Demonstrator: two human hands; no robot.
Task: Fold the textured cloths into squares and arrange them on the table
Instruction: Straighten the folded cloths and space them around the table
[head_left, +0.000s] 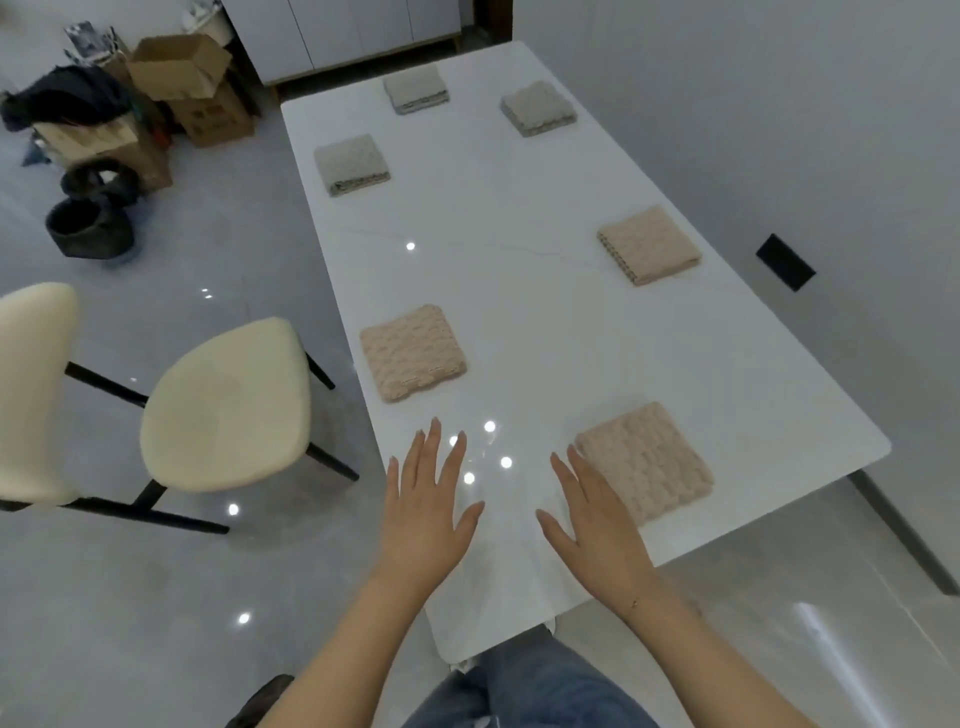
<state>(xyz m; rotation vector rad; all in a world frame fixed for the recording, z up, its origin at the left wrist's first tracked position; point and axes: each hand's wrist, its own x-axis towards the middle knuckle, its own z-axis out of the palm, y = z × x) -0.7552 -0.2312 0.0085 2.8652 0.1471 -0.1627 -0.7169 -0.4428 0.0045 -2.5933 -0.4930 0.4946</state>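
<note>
Several folded textured cloths lie in two rows on the white table (519, 291). Three beige squares sit nearer me: one at the near right (649, 460), one at the left (412, 352), one at the right edge (649, 244). Three grey squares lie farther off: left (351, 163), far middle (416, 88), far right (538, 107). My left hand (426, 514) hovers flat over the near end of the table, fingers spread, holding nothing. My right hand (592, 519) is also flat and empty, its fingertips beside the near right beige cloth's left edge.
Two cream chairs (228, 405) stand left of the table. Cardboard boxes (182, 67), dark clothing and black baskets (91, 226) sit on the floor at the far left. A wall runs along the table's right side, with a black socket (785, 262).
</note>
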